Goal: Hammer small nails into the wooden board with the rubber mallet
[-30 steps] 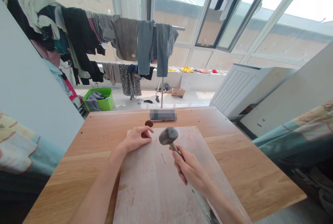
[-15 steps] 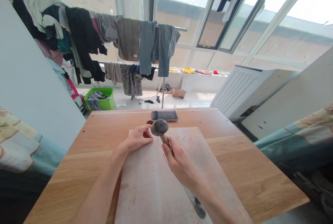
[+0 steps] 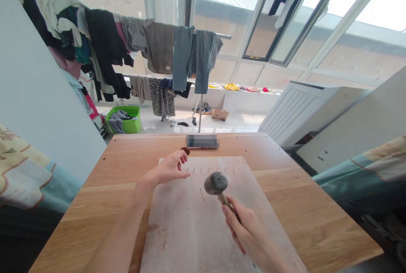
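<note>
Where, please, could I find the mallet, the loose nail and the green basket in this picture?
Mallet point(image 3: 216, 183), head view: on its dark striking head.
Loose nail point(image 3: 203, 195), head view: on the middle of its shank.
Green basket point(image 3: 132, 126), head view: on its front wall.

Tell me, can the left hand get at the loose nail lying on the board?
Probably yes: the left hand appears to hold nothing, and bare board lies between it and the loose nail. The hammer, held in the right hand, shows close beside the nail and might crowd the reach slightly.
</note>
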Demonstrator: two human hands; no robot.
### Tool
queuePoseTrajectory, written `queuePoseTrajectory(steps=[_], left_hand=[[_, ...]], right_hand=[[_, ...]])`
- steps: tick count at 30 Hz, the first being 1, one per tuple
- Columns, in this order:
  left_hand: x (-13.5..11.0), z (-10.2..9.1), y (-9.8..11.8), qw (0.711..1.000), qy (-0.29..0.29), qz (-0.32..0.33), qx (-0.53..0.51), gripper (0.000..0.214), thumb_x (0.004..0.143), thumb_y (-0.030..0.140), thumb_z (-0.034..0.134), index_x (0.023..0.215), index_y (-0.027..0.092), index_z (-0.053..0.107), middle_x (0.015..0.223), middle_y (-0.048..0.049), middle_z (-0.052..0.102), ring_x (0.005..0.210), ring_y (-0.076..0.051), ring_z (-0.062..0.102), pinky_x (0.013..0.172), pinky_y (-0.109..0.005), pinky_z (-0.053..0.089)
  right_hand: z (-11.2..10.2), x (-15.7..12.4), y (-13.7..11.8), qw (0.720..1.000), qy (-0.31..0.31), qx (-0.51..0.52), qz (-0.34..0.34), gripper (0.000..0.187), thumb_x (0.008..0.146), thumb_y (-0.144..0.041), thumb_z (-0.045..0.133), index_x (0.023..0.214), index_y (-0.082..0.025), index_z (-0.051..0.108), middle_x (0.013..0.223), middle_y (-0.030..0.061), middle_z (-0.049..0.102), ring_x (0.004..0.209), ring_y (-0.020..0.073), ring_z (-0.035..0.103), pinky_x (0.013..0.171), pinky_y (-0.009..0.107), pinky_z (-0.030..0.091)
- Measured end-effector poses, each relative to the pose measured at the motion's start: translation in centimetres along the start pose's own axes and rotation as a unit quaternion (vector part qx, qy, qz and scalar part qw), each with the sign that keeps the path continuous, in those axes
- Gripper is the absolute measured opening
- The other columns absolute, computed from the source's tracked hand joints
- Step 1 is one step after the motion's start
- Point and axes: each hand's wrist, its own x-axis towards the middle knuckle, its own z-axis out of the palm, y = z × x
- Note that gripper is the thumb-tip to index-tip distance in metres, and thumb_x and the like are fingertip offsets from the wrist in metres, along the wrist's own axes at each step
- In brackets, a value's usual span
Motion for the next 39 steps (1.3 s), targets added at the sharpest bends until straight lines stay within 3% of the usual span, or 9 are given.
queuePoseTrajectory(steps=[4, 8, 13, 20, 23, 26, 31, 34, 39], left_hand=[[-0.5, -0.3, 3.4, 0.993, 0.02, 0.083, 0.082, 0.008, 0.083, 0.027, 0.066, 0.081, 0.022, 0.061, 0.084, 0.0005, 0.06, 0.075, -0.017, 0.058, 0.069, -0.029, 0.047], [-1.0, 2.5, 6.0, 0.98, -0.069, 0.066, 0.175, 0.011, 0.078, 0.024, 0.072, 0.074, 0.023, 0.062, 0.078, -0.0023, 0.064, 0.074, -0.022, 0.062, 0.066, -0.031, 0.046], [-1.5, 6.6, 7.4, 0.959, -0.107, 0.037, 0.258, 0.021, 0.08, 0.017, 0.069, 0.065, 0.022, 0.056, 0.07, -0.0082, 0.067, 0.065, -0.029, 0.066, 0.062, -0.038, 0.048], [-2.0, 8.0, 8.4, 0.953, -0.13, 0.078, 0.262, 0.028, 0.075, -0.004, 0.056, 0.065, 0.022, 0.058, 0.07, -0.0096, 0.07, 0.067, -0.031, 0.07, 0.061, -0.038, 0.049], [-1.7, 6.9, 7.7, 0.959, -0.126, 0.086, 0.241, 0.026, 0.069, -0.004, 0.059, 0.066, 0.021, 0.06, 0.072, -0.0084, 0.069, 0.069, -0.031, 0.07, 0.062, -0.037, 0.05], [-1.0, 4.3, 5.6, 0.971, -0.086, 0.088, 0.203, 0.022, 0.071, 0.002, 0.058, 0.079, 0.021, 0.067, 0.086, -0.0068, 0.07, 0.079, -0.026, 0.07, 0.072, -0.034, 0.054], [-1.7, 0.6, -0.4, 0.994, 0.099, 0.038, -0.01, 0.01, 0.08, 0.025, 0.061, 0.084, 0.02, 0.069, 0.09, -0.0037, 0.07, 0.078, -0.018, 0.069, 0.077, -0.029, 0.056], [-2.8, 0.6, -2.8, 0.99, 0.138, 0.011, -0.03, 0.016, 0.082, 0.033, 0.062, 0.084, 0.019, 0.07, 0.085, -0.0042, 0.072, 0.077, -0.019, 0.069, 0.074, -0.03, 0.057], [-3.4, 1.8, -3.6, 0.988, 0.155, 0.011, -0.014, 0.016, 0.082, 0.034, 0.066, 0.085, 0.021, 0.076, 0.092, -0.0048, 0.077, 0.084, -0.02, 0.07, 0.084, -0.032, 0.057]], right_hand=[[0.2, -0.7, 3.1, 0.998, 0.028, 0.043, 0.034, 0.044, 0.1, -0.063, 0.045, 0.106, -0.022, 0.059, 0.055, -0.0105, 0.042, 0.035, 0.008, 0.036, 0.032, 0.019, 0.028], [0.3, -0.4, 3.7, 0.993, 0.032, 0.107, 0.049, 0.05, 0.098, -0.066, 0.047, 0.118, -0.021, 0.055, 0.058, -0.0112, 0.045, 0.032, 0.0071, 0.039, 0.029, 0.017, 0.028], [0.3, -0.2, 3.5, 0.992, 0.032, 0.114, 0.052, 0.05, 0.098, -0.064, 0.046, 0.12, -0.02, 0.052, 0.059, -0.0123, 0.045, 0.032, 0.0051, 0.04, 0.029, 0.014, 0.029], [0.4, -0.2, 2.8, 0.99, 0.034, 0.127, 0.047, 0.048, 0.095, -0.064, 0.051, 0.114, -0.021, 0.056, 0.056, -0.0128, 0.044, 0.03, 0.0052, 0.039, 0.029, 0.016, 0.027], [0.4, -0.2, 2.8, 0.99, 0.041, 0.124, 0.053, 0.048, 0.095, -0.064, 0.051, 0.116, -0.021, 0.055, 0.056, -0.013, 0.045, 0.03, 0.0054, 0.039, 0.028, 0.015, 0.028], [0.4, -0.1, 2.9, 0.991, 0.043, 0.118, 0.05, 0.049, 0.094, -0.065, 0.051, 0.115, -0.021, 0.054, 0.055, -0.0134, 0.045, 0.03, 0.0058, 0.04, 0.028, 0.015, 0.029], [0.4, 0.0, 2.9, 0.992, 0.041, 0.116, 0.036, 0.047, 0.094, -0.065, 0.051, 0.109, -0.02, 0.054, 0.055, -0.0133, 0.045, 0.03, 0.0054, 0.04, 0.028, 0.015, 0.027], [0.4, 0.0, 2.8, 0.992, 0.041, 0.118, 0.034, 0.046, 0.095, -0.065, 0.05, 0.109, -0.021, 0.054, 0.055, -0.0133, 0.045, 0.03, 0.0056, 0.04, 0.028, 0.015, 0.027], [0.4, -0.1, 2.7, 0.991, 0.045, 0.116, 0.039, 0.045, 0.096, -0.064, 0.05, 0.107, -0.021, 0.054, 0.056, -0.0129, 0.046, 0.031, 0.0052, 0.04, 0.03, 0.015, 0.027]])
